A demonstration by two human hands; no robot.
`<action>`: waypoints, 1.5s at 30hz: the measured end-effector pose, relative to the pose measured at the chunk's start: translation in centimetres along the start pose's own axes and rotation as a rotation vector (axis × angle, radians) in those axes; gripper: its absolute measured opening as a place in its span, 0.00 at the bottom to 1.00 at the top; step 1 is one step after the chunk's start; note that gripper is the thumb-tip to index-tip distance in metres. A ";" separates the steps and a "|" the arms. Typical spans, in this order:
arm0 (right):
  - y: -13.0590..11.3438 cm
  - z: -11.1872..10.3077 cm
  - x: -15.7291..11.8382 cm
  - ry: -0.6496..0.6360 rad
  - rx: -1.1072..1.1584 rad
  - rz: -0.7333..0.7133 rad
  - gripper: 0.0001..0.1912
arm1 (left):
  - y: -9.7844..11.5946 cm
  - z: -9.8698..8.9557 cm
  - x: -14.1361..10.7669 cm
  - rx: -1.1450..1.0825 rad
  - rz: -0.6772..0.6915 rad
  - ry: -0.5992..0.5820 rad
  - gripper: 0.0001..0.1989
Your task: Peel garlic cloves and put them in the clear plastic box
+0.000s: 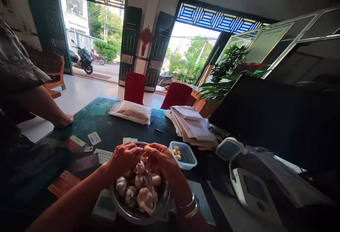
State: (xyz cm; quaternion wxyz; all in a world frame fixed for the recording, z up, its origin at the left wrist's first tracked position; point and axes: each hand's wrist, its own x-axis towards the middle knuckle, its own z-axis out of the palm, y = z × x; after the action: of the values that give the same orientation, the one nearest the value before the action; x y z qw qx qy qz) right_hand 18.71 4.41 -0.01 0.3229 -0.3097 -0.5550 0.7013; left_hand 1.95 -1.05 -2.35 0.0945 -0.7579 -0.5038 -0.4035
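Observation:
My left hand (124,157) and my right hand (162,157) meet above the far side of a round metal bowl (138,220). Between their fingertips they pinch a small pale garlic clove (146,148), with bits of skin showing by the fingers. Under my hands the bowl is filled with several whole garlic bulbs (145,199), white and purplish, some with dry stalks. To the right of my right hand stands a clear plastic container (189,159) with several peeled garlic cloves (176,152) in its left part. A bracelet circles my right wrist.
Stacked papers (192,122) and a plastic-wrapped packet (131,111) lie farther back. A blood pressure monitor (255,193) and a dark screen (265,118) stand at right. At left, another person's hand (63,120) rests on the table edge, near scattered cards (94,138).

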 end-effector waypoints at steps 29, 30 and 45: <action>0.1 0.5 -0.3 -0.055 -0.069 -0.031 0.15 | -0.6 0.3 -0.3 -0.093 0.023 0.066 0.09; 0.1 0.6 -0.4 -0.060 -0.070 -0.034 0.15 | -0.5 0.3 -0.3 -0.083 0.026 0.066 0.10; 0.4 0.8 -0.5 -0.107 -0.094 -0.003 0.16 | -0.1 -0.1 -0.1 -0.018 0.056 0.133 0.11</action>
State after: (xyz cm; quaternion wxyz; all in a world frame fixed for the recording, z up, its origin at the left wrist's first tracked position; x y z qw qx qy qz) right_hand 18.34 3.51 -0.17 0.2788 -0.2858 -0.6044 0.6895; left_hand 1.78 -1.11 -2.38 0.1321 -0.7439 -0.4714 -0.4548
